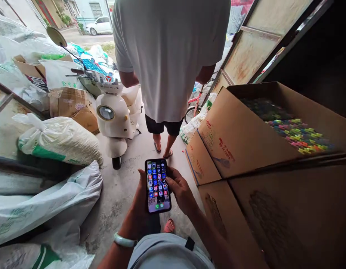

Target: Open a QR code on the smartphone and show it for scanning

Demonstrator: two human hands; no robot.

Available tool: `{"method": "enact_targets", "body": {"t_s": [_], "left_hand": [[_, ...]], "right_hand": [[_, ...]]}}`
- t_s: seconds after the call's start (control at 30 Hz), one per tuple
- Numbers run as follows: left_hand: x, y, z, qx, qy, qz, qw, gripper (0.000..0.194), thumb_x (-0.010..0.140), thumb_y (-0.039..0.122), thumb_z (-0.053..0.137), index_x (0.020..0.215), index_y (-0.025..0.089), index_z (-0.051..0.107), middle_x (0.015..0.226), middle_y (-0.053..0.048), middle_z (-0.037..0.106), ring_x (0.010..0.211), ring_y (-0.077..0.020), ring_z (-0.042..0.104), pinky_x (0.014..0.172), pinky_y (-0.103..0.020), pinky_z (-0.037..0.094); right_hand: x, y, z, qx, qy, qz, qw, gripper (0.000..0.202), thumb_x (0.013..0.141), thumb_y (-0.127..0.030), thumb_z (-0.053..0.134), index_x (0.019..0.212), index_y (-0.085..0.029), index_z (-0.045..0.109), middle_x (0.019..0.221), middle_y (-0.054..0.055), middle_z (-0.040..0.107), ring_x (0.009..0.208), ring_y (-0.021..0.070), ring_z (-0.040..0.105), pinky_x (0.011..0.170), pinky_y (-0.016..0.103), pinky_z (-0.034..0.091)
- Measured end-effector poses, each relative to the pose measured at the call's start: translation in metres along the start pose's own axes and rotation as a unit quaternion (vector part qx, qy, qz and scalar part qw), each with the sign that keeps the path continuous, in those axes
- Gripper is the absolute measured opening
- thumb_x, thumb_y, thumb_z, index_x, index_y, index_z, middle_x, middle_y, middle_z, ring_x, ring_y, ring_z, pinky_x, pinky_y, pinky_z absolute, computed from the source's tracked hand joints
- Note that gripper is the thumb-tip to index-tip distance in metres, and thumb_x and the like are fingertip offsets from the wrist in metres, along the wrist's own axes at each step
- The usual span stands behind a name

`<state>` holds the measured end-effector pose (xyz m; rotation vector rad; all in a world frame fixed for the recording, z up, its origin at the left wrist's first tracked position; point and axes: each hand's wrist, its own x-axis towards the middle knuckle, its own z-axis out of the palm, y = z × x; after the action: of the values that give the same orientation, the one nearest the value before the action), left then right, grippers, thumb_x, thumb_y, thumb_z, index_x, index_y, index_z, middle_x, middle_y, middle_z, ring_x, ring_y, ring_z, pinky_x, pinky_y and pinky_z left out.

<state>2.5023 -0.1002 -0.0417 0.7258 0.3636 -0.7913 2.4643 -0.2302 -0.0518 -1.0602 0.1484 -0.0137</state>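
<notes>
A smartphone (158, 186) with a lit screen of app icons is held upright in front of my body. My left hand (141, 196) wraps round its left side, the thumb along the edge and the other fingers hidden behind it. At the phone's right edge is my right hand (178, 188), its fingers curled against the side and the thumb over the screen. A pale bangle (124, 240) circles my left wrist.
A person in a white shirt (170, 56) stands just ahead. To the left are a cream scooter (113, 116) and stuffed sacks (61, 140). Stacked cardboard boxes (231, 138) line the right, the upper one holding small colourful pieces (299, 134). A white car (99, 26) is outside.
</notes>
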Motion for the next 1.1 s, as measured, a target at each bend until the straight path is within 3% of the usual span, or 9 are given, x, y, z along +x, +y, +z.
{"method": "enact_targets", "body": {"t_s": [0.17,0.33,0.47,0.73,0.93,1.1], "left_hand": [[0.080,0.060,0.015,-0.013,-0.034,-0.032,0.999,0.073,0.083,0.071,0.043,0.113,0.009,0.065,0.074,-0.010,0.074,0.061,-0.0211,0.070,0.071,-0.035,0.058],[0.150,0.128,0.036,-0.013,-0.099,-0.057,0.993,0.082,0.081,0.075,0.040,0.125,0.008,0.058,0.092,-0.017,0.075,0.088,-0.0293,0.072,0.088,-0.043,0.055],[0.197,0.167,0.052,0.014,-0.117,-0.086,0.989,0.084,0.081,0.075,0.040,0.128,0.008,0.057,0.101,-0.018,0.074,0.097,-0.0313,0.070,0.093,-0.045,0.053],[0.287,0.209,0.087,0.040,-0.116,-0.086,0.989,0.080,0.081,0.074,0.042,0.128,0.011,0.058,0.101,-0.016,0.075,0.096,-0.0306,0.071,0.091,-0.043,0.054],[0.362,0.234,0.125,0.068,-0.091,-0.080,0.990,0.083,0.081,0.076,0.038,0.125,0.010,0.061,0.097,-0.017,0.075,0.095,-0.0318,0.071,0.084,-0.041,0.057],[0.400,0.257,0.157,0.107,-0.058,0.002,0.993,0.083,0.076,0.078,0.046,0.119,0.010,0.065,0.101,-0.017,0.074,0.094,-0.0312,0.071,0.082,-0.038,0.058]], "right_hand": [[0.093,-0.016,-0.001,-0.044,0.039,-0.019,0.998,0.040,0.090,-0.036,0.064,0.126,-0.022,0.054,0.130,0.006,0.058,0.123,0.0248,0.051,0.108,0.040,0.039],[0.175,-0.044,0.008,-0.089,0.032,-0.008,0.995,0.063,0.087,-0.036,0.070,0.139,-0.025,0.036,0.125,0.007,0.059,0.110,0.0229,0.060,0.096,0.038,0.048],[0.225,-0.058,0.002,-0.072,0.050,-0.024,0.996,0.063,0.087,-0.038,0.069,0.139,-0.025,0.037,0.124,0.007,0.059,0.109,0.0231,0.059,0.098,0.039,0.045],[0.325,-0.077,-0.038,-0.055,0.079,-0.035,0.995,0.053,0.088,-0.040,0.068,0.132,-0.022,0.045,0.129,0.008,0.057,0.116,0.0249,0.056,0.099,0.037,0.045],[0.412,-0.101,-0.073,-0.113,0.076,-0.015,0.991,0.065,0.081,-0.048,0.073,0.131,-0.023,0.040,0.116,0.007,0.062,0.107,0.0252,0.060,0.094,0.037,0.048],[0.472,-0.125,-0.090,-0.172,0.043,-0.011,0.984,0.065,0.081,-0.046,0.073,0.130,-0.023,0.037,0.110,0.005,0.063,0.101,0.0232,0.062,0.088,0.033,0.051]]}}
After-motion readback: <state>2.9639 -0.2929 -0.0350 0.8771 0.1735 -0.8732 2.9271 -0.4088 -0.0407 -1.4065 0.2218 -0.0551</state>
